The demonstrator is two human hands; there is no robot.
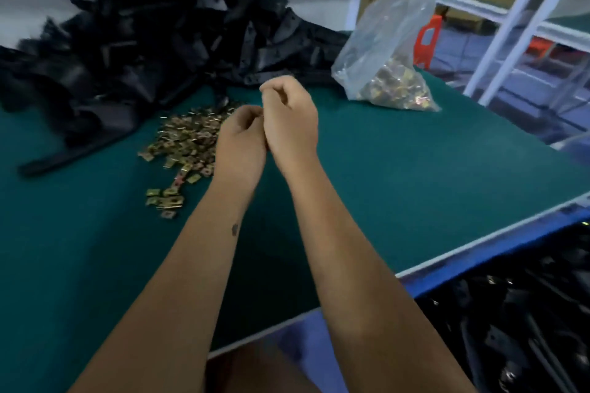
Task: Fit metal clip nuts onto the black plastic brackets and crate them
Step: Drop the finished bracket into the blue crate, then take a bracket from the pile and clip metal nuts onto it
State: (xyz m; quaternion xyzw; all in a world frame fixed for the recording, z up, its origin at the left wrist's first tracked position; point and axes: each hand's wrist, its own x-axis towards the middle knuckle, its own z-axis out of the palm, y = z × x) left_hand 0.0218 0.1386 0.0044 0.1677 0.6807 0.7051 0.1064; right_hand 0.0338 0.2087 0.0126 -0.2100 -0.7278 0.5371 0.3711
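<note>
Hands raised together above green table (383,169), seen from above. Left hand (241,140) with fingers curled in, knuckles up, side touching right hand (289,120). Right hand likewise curled, thumb and forefinger closed near the top, perhaps pinching something small; impossible to tell whether either holds a clip, since the fingertips face away.

Loose scatter of brass-coloured clips (182,143) on the table at nine o'clock from the hands, just beside the left wrist, probably tipped out there for easy one-at-a-time picking. Large heap of black brackets (143,32) at eleven o'clock, near the far edge, likely stock waiting for clips, close enough to reach. Clear plastic bag (388,64) of more clips at two o'clock, standing open-topped, probably the refill supply. Blue crate (479,268) at five o'clock, below the table's near edge, dark parts inside, seemingly finished brackets dropped within easy reach of the right arm. White shelf frame (523,19) beyond the table at one o'clock.

No bracket in hand, so probably between pieces.
</note>
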